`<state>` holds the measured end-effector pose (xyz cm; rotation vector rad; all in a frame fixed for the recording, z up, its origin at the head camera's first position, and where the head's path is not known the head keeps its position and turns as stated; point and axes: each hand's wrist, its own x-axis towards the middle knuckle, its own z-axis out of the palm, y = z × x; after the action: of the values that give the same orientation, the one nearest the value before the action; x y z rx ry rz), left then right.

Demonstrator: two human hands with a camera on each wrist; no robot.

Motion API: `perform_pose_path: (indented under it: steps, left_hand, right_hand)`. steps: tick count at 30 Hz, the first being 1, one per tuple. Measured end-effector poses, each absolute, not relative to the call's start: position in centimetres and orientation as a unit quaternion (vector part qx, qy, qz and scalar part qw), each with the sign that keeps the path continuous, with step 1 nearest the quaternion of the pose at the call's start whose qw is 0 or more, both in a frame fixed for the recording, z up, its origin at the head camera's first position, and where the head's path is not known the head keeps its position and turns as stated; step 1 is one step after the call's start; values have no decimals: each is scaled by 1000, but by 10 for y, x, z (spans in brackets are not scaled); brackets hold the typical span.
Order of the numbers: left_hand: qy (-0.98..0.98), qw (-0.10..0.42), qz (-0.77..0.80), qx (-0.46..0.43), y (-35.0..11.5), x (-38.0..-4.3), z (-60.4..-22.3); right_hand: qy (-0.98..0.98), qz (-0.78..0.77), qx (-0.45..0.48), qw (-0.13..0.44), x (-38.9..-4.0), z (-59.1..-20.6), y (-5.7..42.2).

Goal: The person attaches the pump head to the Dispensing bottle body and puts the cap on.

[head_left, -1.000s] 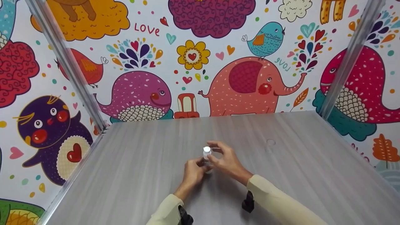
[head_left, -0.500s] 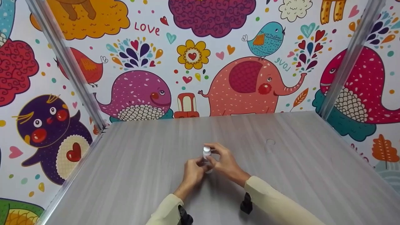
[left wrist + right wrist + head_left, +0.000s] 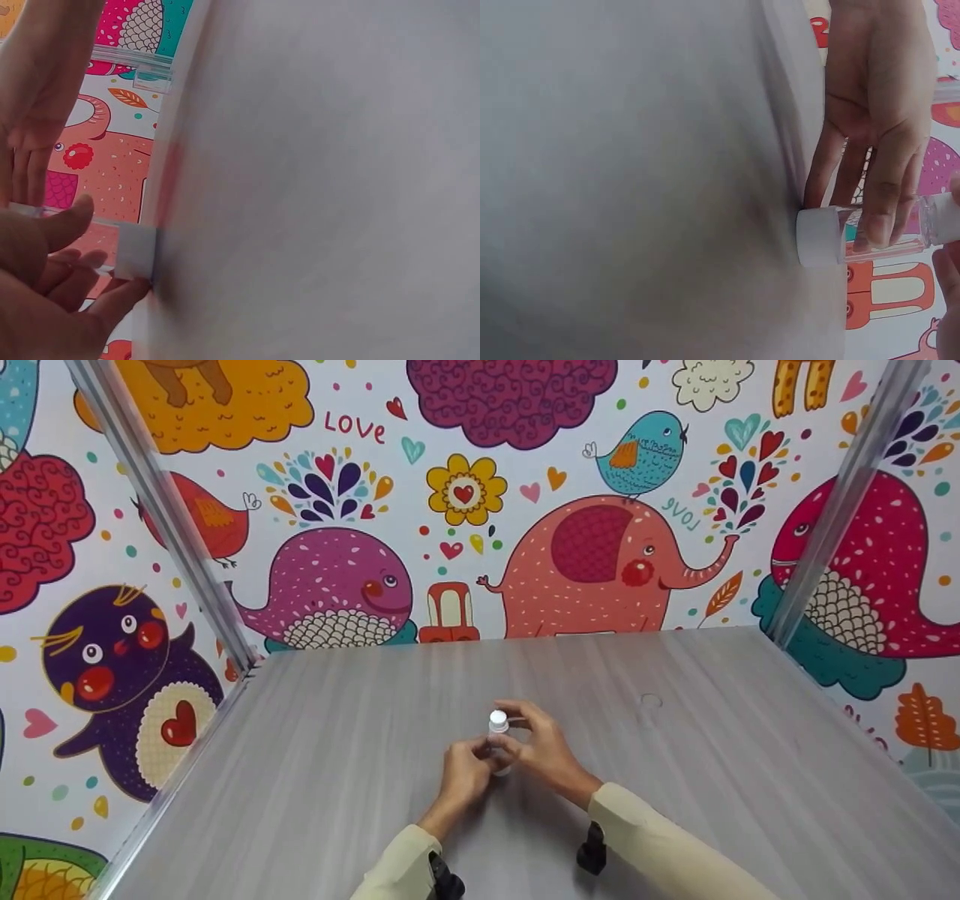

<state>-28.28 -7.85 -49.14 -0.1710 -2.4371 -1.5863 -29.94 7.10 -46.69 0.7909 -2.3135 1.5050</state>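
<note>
Bottle (image 3: pixel 498 725) is stood upright on the surface (image 3: pixel 337 780), its long axis vertical and its white cap (image 3: pixel 498 718) uppermost; the clear body (image 3: pixel 852 234) and white base (image 3: pixel 819 237), mostly hidden by the hands in the head view, are exposed in the right wrist view. The body is pinched by the left hand (image 3: pixel 465 771), and the upper end is gripped by the right hand (image 3: pixel 547 746), whose thumb is set farther across the front than half a second earlier.
</note>
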Motion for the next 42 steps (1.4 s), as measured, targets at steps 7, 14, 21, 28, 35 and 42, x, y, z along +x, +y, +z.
perform_pose_path:
  steps: [7,14,21,28,35,42]
  left_hand:
    - [-846,124,-516,-57,-78,-281,-491]
    - [-839,110,-531,-54,-78,-283,-491]
    - [-837,111,-533,-52,-77,-284,-492]
    - [-833,115,-539,-52,-78,-284,-492]
    - [-835,112,-536,-62,-78,-281,-493]
    - [-832,105,-541,-60,-78,-282,-491]
  right_hand:
    - [-789,542,266,118,-299,-471,73]
    - [-774,557,273,128,-299,-474,70]
    - [-764,571,268,137,-299,-476,69]
    - [-761,575,262,146,-299,-477,68]
    - [-773,565,251,139,-297,-475,70]
    - [-774,567,246,138,-298,-472,74]
